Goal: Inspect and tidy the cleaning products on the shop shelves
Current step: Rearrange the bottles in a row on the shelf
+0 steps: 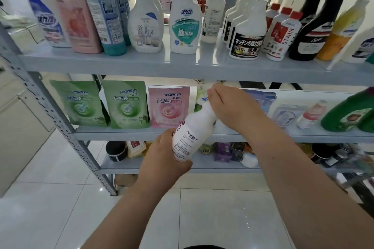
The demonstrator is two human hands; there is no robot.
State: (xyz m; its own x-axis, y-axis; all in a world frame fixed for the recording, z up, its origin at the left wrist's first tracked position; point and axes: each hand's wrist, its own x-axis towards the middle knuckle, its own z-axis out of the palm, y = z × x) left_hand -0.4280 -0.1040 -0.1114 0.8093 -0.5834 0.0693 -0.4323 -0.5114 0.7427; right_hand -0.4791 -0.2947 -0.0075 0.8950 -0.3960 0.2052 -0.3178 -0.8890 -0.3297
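Grips the Oil enemy bottle (193,128) by its base in the left hand (162,157), out before the front edge of the middle shelf (121,134), long axis slanting up-right to the neck under the right hand (230,107), clasp there impossible to tell.

Bright, even daylight fills the shop, strongest behind the top shelf (121,62). Shadows are soft. The floor (50,208) carries small white glints. The white bottle (192,133) mid-frame reads sharp; the edge bottles (46,20) blur and lean outward, bent by the wide lens.
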